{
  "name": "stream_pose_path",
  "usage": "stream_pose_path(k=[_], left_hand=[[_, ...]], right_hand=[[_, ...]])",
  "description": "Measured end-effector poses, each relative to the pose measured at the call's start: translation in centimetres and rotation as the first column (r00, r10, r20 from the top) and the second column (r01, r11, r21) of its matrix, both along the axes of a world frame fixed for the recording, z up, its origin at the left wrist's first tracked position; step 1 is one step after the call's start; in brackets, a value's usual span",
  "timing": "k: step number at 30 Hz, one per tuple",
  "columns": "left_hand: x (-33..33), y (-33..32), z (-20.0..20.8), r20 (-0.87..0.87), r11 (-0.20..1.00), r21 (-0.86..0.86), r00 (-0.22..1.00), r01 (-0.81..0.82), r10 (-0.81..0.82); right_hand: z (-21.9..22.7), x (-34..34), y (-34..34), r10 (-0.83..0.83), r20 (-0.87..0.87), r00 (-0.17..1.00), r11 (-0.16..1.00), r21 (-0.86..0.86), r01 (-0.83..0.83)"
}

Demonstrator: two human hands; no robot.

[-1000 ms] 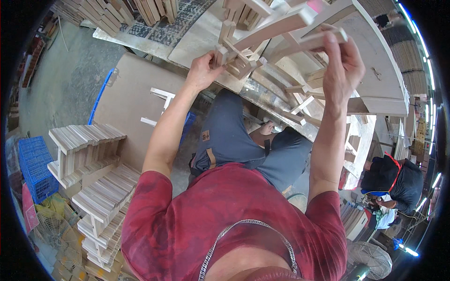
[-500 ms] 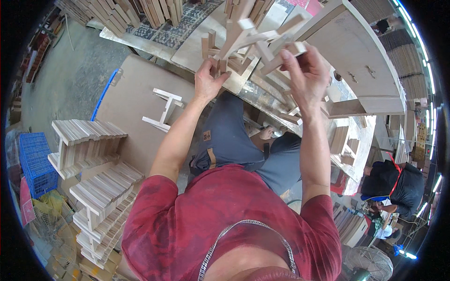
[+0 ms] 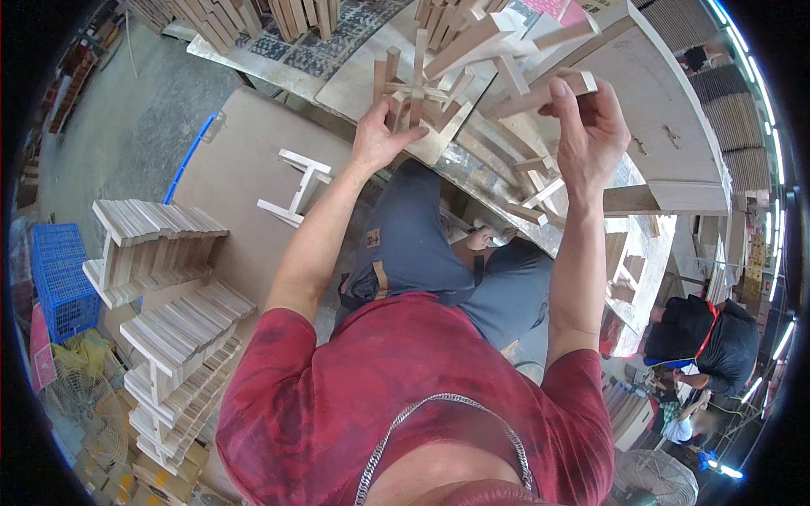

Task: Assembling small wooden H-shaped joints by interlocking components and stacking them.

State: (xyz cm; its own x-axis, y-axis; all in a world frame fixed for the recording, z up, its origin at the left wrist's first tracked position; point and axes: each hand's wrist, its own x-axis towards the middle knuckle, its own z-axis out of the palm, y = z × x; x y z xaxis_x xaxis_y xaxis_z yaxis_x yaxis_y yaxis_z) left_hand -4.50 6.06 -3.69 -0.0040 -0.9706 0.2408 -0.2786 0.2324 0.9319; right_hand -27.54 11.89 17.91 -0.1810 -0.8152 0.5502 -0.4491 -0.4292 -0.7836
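Observation:
My right hand [image 3: 593, 126] pinches one end of a pale H-shaped wooden frame [image 3: 510, 78], held up over the workbench. Its bars tilt toward the far side. On the near edge of the bench my left hand [image 3: 381, 137] closes its fingers and thumb around the base of another wooden frame [image 3: 418, 80], which has sticks pointing up. The two frames are apart. Beneath my right hand, more wooden frames [image 3: 531, 181] lie on the workbench [image 3: 346, 88].
A lone H-shaped frame [image 3: 297, 187] lies on a brown board [image 3: 245, 143] to my left. Neat stacks of frames [image 3: 181, 325] stand nearer me, beside a blue crate [image 3: 63, 278]. A large panel [image 3: 666, 110] rises at the right. Another person [image 3: 704, 341] works further right.
My right hand has moved right with its frame, drawing it away from the frame at my left hand. The left hand stays nearly in place.

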Motion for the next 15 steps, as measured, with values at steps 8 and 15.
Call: stream_pose_path(k=[8,15], left_hand=[[1.0,-2.2,-3.4,-0.098,0.971,0.190,0.987,0.144,-0.127],[0.0,-0.5,-1.0,-0.016,0.992,0.118,0.999,0.043,-0.042]], right_hand=[[-3.1,-1.2,4.5,-0.085,0.037,0.996,0.990,0.115,0.080],[-4.1,-2.8,7.6,-0.097,0.053,0.994,0.993,0.077,0.093]])
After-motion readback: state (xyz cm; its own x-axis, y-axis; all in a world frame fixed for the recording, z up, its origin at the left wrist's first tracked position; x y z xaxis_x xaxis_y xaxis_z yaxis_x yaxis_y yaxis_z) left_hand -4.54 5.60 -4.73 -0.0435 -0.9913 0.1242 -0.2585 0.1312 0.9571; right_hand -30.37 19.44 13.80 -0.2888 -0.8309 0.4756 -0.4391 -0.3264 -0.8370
